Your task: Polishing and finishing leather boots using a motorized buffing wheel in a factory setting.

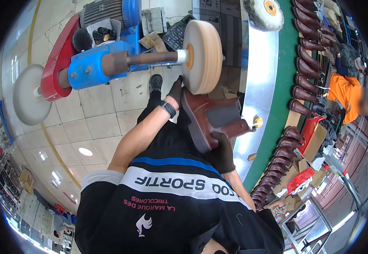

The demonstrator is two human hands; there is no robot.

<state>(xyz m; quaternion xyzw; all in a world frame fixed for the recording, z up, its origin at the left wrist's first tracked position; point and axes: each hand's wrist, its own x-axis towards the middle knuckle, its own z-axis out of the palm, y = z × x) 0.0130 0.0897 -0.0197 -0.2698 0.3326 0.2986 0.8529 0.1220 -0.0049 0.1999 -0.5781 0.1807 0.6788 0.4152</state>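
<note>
At the far centre, on the blue motor's point(95, 63) shaft, the tan buffing wheel point(203, 57) hangs right above the brown boot point(211, 118). I see the boot's long axis running left to right, toe touching the wheel's lower rim. My left hand point(175, 91), gloved, curls round the toe; my right hand point(222, 152) clamps the shaft end. More boots point(304, 63) line the green conveyor point(283, 84) to the right.

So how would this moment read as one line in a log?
left hand: holds boot toe | right hand: grips brown boot | boot against buffing wheel
</note>
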